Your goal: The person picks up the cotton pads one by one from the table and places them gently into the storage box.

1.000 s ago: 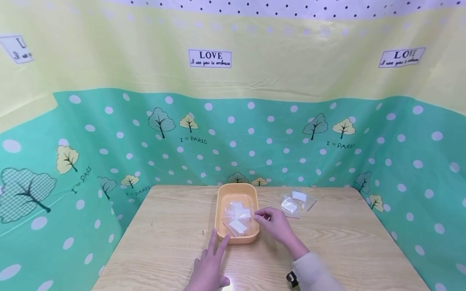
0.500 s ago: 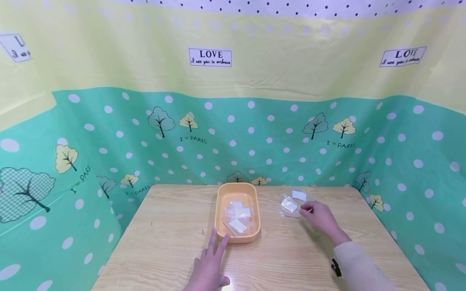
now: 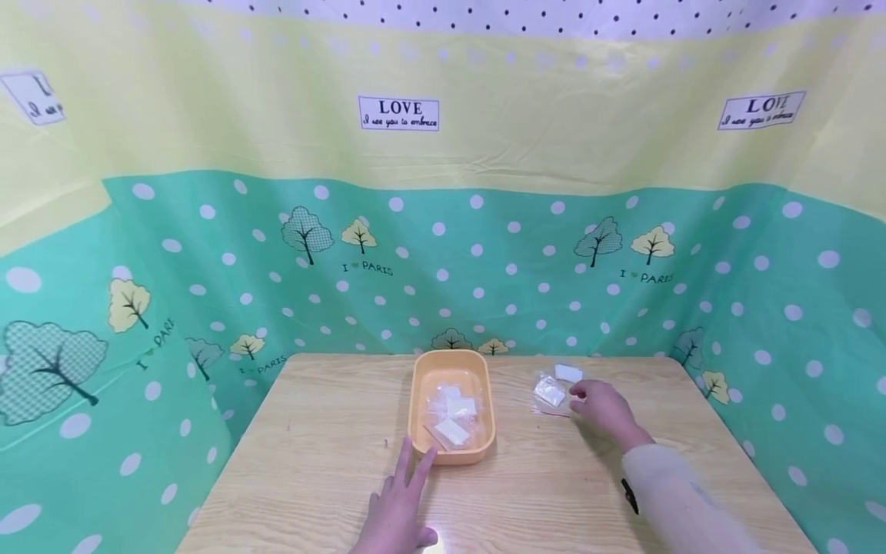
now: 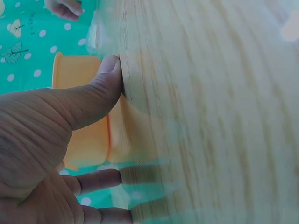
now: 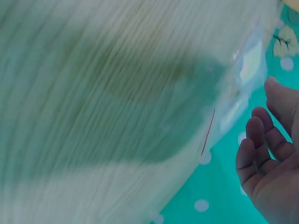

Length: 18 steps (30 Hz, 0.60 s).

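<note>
My left hand (image 3: pixel 398 500) rests on the table with fingers spread and straight, its fingertips at the near left corner of an orange plastic tray (image 3: pixel 453 458). Inside the tray lie several small clear zip bags (image 3: pixel 451 431) with white contents. My right hand (image 3: pixel 605 408) is over the right part of the table, fingers loosely bent, close beside two more clear zip bags. One zip bag (image 3: pixel 550 391) has a crinkled, shiny content and a red seal line; the other zip bag (image 3: pixel 569 373) holds a white piece and is partly hidden by the hand. In the right wrist view nothing shows between thumb and fingers (image 5: pixel 257 130).
A wood-grain table (image 3: pixel 325 454) fills the lower area. A green and yellow printed curtain (image 3: pixel 477 269) surrounds it at the back and both sides. A tiny dark speck (image 3: pixel 386 442) is on the table left of the tray.
My right hand has moved right, from the tray's right rim to the two bags on the table, and shifted slightly in the last half second. The left hand and tray have stayed put.
</note>
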{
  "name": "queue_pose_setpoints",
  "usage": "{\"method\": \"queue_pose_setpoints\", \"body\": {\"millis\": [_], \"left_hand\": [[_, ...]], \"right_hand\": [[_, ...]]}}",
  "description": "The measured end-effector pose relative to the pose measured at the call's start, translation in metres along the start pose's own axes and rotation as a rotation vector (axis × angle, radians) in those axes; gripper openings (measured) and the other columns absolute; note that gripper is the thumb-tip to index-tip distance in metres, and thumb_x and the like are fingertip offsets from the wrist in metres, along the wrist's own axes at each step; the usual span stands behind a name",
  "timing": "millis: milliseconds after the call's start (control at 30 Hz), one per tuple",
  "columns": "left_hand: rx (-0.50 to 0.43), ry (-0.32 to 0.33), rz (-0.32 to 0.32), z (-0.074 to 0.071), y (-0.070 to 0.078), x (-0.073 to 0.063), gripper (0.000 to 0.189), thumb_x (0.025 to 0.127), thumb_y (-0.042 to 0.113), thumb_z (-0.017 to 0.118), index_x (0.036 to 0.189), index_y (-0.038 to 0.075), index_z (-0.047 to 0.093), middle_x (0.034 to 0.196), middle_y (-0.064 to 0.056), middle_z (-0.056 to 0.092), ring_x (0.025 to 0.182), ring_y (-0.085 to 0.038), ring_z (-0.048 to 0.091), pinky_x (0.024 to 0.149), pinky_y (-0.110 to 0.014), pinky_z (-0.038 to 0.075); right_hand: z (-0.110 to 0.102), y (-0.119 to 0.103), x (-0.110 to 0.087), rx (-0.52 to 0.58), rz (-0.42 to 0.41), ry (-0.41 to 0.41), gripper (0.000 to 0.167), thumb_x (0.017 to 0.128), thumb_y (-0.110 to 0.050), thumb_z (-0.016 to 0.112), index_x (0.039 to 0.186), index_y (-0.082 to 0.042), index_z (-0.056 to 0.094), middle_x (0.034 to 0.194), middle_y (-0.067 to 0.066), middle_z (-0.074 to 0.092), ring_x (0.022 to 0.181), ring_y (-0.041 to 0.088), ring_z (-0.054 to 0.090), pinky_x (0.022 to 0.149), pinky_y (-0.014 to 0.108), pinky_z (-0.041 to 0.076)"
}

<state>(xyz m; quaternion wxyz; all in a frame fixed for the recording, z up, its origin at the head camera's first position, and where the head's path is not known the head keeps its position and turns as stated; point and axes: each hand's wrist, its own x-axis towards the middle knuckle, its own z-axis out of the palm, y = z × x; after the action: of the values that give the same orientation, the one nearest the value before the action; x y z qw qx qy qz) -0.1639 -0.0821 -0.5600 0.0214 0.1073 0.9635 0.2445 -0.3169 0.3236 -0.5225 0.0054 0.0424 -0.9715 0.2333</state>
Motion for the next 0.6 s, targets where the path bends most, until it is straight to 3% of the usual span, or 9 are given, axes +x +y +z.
{"method": "queue_pose_setpoints", "body": {"millis": [267, 467, 600], "left_hand": [[-0.001, -0.008, 0.005, 0.002, -0.002, 0.001, 0.136, 0.063, 0.029, 0.100, 0.171, 0.035, 0.018, 0.180, -0.021, 0.002, 0.132, -0.061, 0.055, 0.094, -0.095, 0.039], [-0.005, -0.001, -0.007, 0.000, -0.003, 0.002, 0.137, 0.062, 0.028, 0.100, 0.171, 0.037, 0.019, 0.181, -0.020, 0.002, 0.134, -0.062, 0.053, 0.096, -0.094, 0.039], [-0.028, -0.006, -0.012, 0.000, -0.003, 0.001, 0.137, 0.060, 0.025, 0.100, 0.171, 0.039, 0.020, 0.181, -0.019, 0.002, 0.135, -0.063, 0.052, 0.099, -0.093, 0.038]], "right_hand": [[0.016, -0.026, 0.018, -0.253, -0.083, 0.058, 0.033, 0.093, -0.008, 0.078, 0.125, -0.001, 0.074, 0.129, 0.026, 0.073, 0.119, 0.048, 0.068, 0.100, 0.065, 0.059], [0.023, -0.031, 0.027, -0.243, -0.084, 0.037, 0.039, 0.086, -0.001, 0.079, 0.124, -0.001, 0.074, 0.129, 0.026, 0.073, 0.117, 0.048, 0.069, 0.096, 0.062, 0.061], [0.029, -0.030, 0.026, -0.162, -0.029, -0.013, 0.029, 0.094, 0.001, 0.067, 0.121, -0.001, 0.077, 0.126, 0.024, 0.075, 0.119, 0.048, 0.068, 0.103, 0.064, 0.057]]}}
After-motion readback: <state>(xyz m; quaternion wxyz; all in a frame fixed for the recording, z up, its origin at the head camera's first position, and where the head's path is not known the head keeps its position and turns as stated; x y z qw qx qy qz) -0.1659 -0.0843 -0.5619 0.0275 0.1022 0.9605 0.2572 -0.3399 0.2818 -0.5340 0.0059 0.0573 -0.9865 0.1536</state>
